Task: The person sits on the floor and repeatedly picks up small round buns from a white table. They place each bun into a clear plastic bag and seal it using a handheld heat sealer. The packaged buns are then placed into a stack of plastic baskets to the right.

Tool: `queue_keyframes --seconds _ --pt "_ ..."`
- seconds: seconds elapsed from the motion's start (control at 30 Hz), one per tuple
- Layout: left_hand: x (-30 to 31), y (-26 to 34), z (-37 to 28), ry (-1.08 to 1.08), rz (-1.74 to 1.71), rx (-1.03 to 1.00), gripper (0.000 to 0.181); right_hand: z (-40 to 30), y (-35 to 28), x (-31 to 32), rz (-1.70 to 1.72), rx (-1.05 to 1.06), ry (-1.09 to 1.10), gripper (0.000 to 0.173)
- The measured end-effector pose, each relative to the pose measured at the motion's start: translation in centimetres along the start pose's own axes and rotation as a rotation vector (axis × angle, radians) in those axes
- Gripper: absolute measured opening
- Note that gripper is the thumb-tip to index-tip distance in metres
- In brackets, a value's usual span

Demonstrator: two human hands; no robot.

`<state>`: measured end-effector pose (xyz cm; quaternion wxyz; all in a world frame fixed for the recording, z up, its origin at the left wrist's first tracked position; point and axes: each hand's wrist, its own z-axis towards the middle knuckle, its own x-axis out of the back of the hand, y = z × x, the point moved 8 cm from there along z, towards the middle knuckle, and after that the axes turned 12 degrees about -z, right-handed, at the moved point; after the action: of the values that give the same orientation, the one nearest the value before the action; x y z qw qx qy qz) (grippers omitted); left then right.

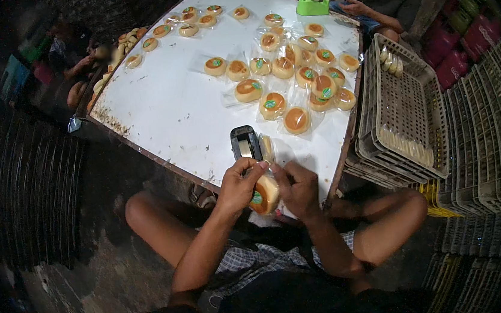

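Observation:
A round bun [265, 195] in a clear plastic bag, with a green sticker on its browned top, hangs at the table's near edge. My left hand [240, 182] pinches the gathered top of the bag between thumb and fingers. Close against it on the other side, my right hand [298, 188] also has its fingertips at the bag's neck. Just beyond my hands stands a black tape dispenser [245, 142] with a roll of pale tape. Beside the dispenser lies another wrapped bun [267, 148], partly hidden by my fingers.
Many bagged buns [282, 67] spread over the white table [159, 97]. Stacked plastic crates [407, 96] line the right side, the top one holding wrapped goods. A co-worker [380, 3] sits by a green tape dispenser [312, 6]; another person [76, 60] sits left near unwrapped buns [128, 37].

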<state>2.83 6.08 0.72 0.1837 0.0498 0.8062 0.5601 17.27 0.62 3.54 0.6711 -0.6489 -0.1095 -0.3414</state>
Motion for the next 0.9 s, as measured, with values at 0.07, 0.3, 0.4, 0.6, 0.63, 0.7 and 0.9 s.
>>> queue_keyframes --seconds 0.07,0.3,0.4,0.6,0.63,0.7,0.9 --pt "0.0 1.6 -0.7 0.131 0.18 -0.338 0.02 -1.3 1.2 -2.2 0.182 -0.063 -0.04 0.023" --pt "1.1 1.5 -0.5 0.072 -0.169 -0.377 0.041 -2.2 0.0 -6.9 1.01 -0.32 -0.282 0.049" --pt "-1.1 0.5 -1.1 -0.079 -0.731 -0.004 0.043 0.0 -1.1 -4.5 0.556 -0.039 -0.04 0.044" --pt "4.0 -0.2 0.2 0.1 -0.744 0.081 0.037 -0.4 7.5 -8.0 0.356 -0.427 -0.236 0.041" --pt "4.9 0.2 0.3 0.148 -0.731 0.052 0.036 -1.0 8.8 -9.2 0.269 -0.482 -0.334 0.041" --pt "5.6 0.7 0.8 0.092 -0.794 -0.032 0.035 -1.2 9.0 -10.9 0.28 -0.483 -0.346 0.036" --pt "7.2 0.4 0.1 0.087 -0.838 0.034 0.036 -2.1 2.8 -6.8 -0.031 0.089 -0.242 0.028"
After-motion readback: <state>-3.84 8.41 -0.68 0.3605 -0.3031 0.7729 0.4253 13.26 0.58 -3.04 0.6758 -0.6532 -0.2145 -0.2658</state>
